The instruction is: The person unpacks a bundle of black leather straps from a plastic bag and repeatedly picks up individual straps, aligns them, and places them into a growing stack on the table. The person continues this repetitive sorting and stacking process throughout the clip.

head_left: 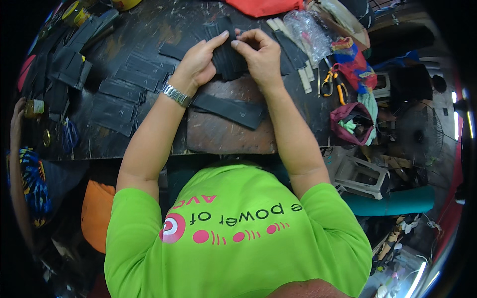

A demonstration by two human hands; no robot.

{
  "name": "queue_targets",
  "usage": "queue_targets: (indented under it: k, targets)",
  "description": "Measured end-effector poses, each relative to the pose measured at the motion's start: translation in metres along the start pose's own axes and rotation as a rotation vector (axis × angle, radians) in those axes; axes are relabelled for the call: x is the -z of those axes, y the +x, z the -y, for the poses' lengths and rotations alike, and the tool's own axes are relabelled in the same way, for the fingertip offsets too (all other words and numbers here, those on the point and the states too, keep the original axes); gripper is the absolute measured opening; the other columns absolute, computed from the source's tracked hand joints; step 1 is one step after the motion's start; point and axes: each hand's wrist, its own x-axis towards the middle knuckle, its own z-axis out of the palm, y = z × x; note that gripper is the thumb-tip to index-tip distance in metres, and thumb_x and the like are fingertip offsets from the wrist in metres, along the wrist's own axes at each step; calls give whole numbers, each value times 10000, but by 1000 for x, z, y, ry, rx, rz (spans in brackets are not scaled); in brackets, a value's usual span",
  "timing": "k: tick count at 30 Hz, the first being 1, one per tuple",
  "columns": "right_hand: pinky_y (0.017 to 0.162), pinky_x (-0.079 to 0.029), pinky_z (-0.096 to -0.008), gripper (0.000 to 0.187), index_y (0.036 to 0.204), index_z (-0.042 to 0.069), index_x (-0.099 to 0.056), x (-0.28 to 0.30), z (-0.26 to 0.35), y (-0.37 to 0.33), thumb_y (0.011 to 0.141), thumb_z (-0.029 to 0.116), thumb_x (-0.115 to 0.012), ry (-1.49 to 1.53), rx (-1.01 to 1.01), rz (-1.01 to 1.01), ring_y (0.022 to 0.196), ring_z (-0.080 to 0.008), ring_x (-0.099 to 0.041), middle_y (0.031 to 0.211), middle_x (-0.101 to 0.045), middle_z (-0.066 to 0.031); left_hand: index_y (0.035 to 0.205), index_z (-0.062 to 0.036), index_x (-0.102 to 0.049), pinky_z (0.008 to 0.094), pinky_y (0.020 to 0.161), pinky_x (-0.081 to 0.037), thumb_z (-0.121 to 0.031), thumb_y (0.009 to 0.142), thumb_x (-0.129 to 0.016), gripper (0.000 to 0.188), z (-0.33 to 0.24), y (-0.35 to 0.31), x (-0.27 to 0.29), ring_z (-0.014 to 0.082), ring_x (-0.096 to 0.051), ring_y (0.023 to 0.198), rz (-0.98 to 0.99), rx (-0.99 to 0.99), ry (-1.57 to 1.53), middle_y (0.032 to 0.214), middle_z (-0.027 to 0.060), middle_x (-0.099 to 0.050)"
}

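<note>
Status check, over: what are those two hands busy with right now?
Left hand and right hand both grip a black rubber piece. Black strip lies just below. Scissors off right, nothing blocking.

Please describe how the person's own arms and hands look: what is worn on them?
Both forearms are bare below short bright green sleeves of a T-shirt with pink and dark printing. The left hand has a silver metal-link wristwatch at its wrist. The right hand wears no glove and no wristband; I see no rings.

dark workbench (pixel 149 25) with rubber strips (pixel 121 89)
</note>
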Motion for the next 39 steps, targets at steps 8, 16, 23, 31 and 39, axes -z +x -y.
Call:
queue_targets:
  k: [8, 16, 23, 31, 39]
  targets:
    - [776, -473, -200, 155, 945, 17, -647, 7, 3, 3, 812, -29, -711, 30, -97, 4, 830, -55, -591, 919, -661, -9, 1163, 7, -629, 331, 842, -577, -184, 989, -557, 269, -7, -3, -1, 188, -677, 998, -5, 93, -1, 1100, 105, -677]
    - [756, -495, -274, 216, 1043, -17, -684, 56, -14, 23, 836, -8, -623, -622, 153, -256, 789, -143, -635, 886, -699, -90, 1355, 53, -422, 426, 1002, -502, -97, 994, -446, 392, -12, -3, -4, 332, -557, 1215, -74, 53, -95, 1300, 241, -536]
    - [748, -519, -358, 168, 954, 61, -737, 99, -36, 30, 803, 67, -663, -991, -43, -351, 766, -265, -690, 809, -712, -145, 1368, 30, -395, 454, 995, -503, -53, 982, -415, 395, -15, -7, -10, 337, -543, 1233, -51, 60, -26, 1330, 235, -525]
    - [821, -516, -444, 184, 954, 122, -756, 102, -27, 26, 819, 134, -631, -1105, -191, -329, 886, -368, -680, 919, -705, -197, 1374, 20, -396, 453, 997, -495, -111, 997, -435, 401, -16, -6, -6, 333, -544, 1236, -47, 46, -29, 1349, 241, -518]
    - [819, -511, -451, 207, 953, 153, -765, 104, -28, 28, 817, 134, -610, -1167, -202, -377, 889, -370, -680, 934, -707, -192, 1389, 63, -384, 408, 1006, -503, -149, 1010, -416, 435, -15, -6, -5, 338, -533, 1247, 3, 21, -13, 1343, 264, -505]
